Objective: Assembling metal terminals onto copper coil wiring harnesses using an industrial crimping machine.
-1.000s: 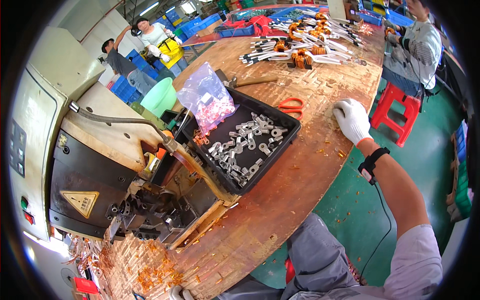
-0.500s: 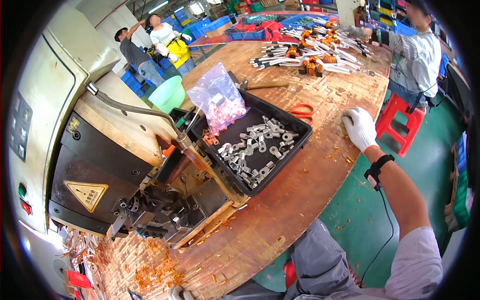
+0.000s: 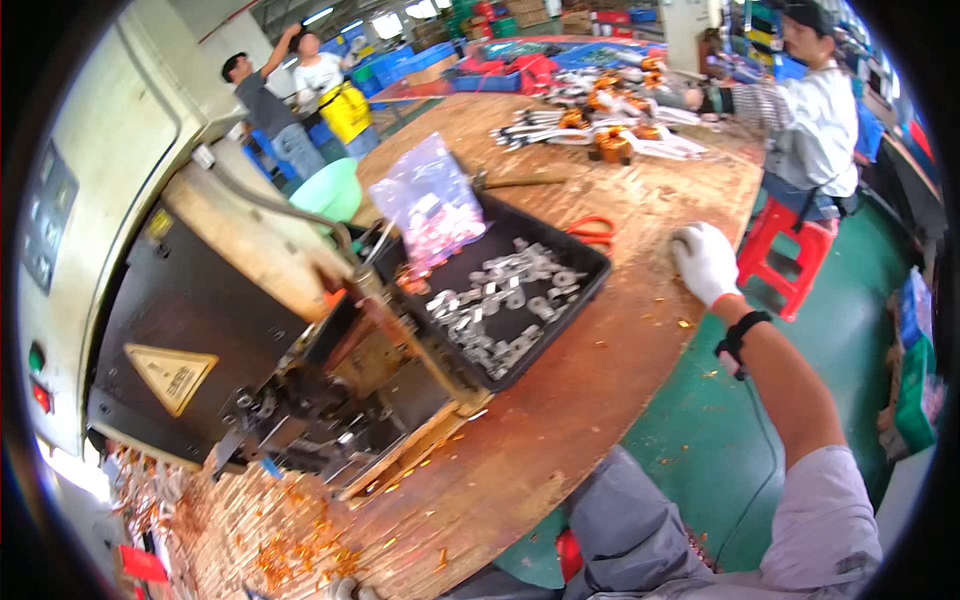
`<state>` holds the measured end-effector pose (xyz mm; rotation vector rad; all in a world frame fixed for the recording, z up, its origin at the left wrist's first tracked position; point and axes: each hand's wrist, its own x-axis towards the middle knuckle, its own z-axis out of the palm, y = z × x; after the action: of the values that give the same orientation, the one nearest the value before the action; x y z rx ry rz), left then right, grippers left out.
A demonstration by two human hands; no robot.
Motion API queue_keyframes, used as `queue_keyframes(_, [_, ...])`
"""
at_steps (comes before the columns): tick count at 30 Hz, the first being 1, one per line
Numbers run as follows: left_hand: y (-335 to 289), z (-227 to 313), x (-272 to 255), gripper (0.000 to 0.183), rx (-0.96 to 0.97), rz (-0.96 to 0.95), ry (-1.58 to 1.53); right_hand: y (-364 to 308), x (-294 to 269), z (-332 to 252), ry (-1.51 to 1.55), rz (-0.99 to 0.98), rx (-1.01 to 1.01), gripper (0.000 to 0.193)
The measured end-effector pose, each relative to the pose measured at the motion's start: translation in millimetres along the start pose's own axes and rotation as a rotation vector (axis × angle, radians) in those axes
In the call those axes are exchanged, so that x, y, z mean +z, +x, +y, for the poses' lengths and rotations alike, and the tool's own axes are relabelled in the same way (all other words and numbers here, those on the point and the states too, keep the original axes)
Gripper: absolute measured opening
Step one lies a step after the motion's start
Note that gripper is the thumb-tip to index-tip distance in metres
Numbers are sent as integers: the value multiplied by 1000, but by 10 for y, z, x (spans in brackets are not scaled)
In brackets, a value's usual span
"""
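Note:
My right hand (image 3: 703, 262), in a white knit glove, rests on the right edge of the wooden table with its fingers curled under like a fist. Nothing sticks out of it. Only a bit of my left hand (image 3: 350, 590) shows at the lower edge, below the table's front rim; its fingers are mostly cut off. Left of my right hand lie red-handled scissors (image 3: 592, 232). Beyond them a black tray (image 3: 548, 345) holds many silver ring terminals (image 3: 500, 300) and a clear plastic bag (image 3: 428, 190) of small pinkish-red pieces.
A press machine (image 3: 200, 320) with a yellow warning triangle fills the left side. Orange scraps (image 3: 300, 545) litter the near table. A hammer (image 3: 525, 182), a green bowl (image 3: 333, 192) and copper coils with white leads (image 3: 612, 145) lie farther back. A co-worker (image 3: 825, 130) sits beyond a red stool (image 3: 790, 255).
The whole view has shifted slightly and blurred. My right hand keeps its place at the table edge, and the co-worker's head has come further into view.

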<state>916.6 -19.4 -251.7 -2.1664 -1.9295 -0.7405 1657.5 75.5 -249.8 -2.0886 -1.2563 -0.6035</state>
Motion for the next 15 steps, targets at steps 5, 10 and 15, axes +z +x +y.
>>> queue_keyframes(5, [-94,-86,-95,28,-14,55,59,70,184,-195,-14,-26,-17,18])
queue_keyframes(10, [-18,8,2,33,-51,25,80,69,142,-95,33,-11,18,19])
queue_keyframes(15, [-65,3,-6,34,-59,50,45,46,107,-81,43,-23,29,19])
